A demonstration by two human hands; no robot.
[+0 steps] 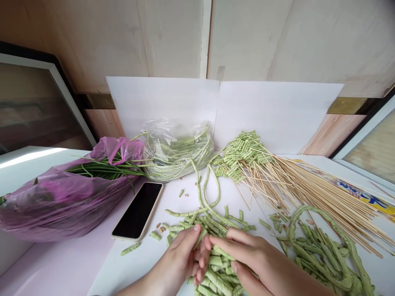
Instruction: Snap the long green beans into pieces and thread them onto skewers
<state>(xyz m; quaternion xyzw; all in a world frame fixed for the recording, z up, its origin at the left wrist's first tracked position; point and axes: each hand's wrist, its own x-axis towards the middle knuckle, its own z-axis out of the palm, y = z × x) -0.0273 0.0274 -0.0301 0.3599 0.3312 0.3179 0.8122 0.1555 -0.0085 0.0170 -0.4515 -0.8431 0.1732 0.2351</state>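
My left hand (185, 253) is closed over the pile, a short piece of green long bean (200, 237) pinched between thumb and fingers. Close beside it is my right hand (251, 257), palm down over the pile, index fingertip at the left hand's fingers and thumb held apart. Beneath both hands lies a heap of snapped bean pieces (216, 281), partly hidden by them. Whole long beans (216, 187) trail from the clear plastic bag (179, 152) down to the heap.
Skewers (324, 191) threaded with bean pieces (247, 152) lie at back right, partly over a printed wrapper (352, 189). Discarded-looking beans (327, 250) are piled at right. A phone (138, 211) and purple bag of greens (70, 197) lie left; white boards (271, 115) stand behind.
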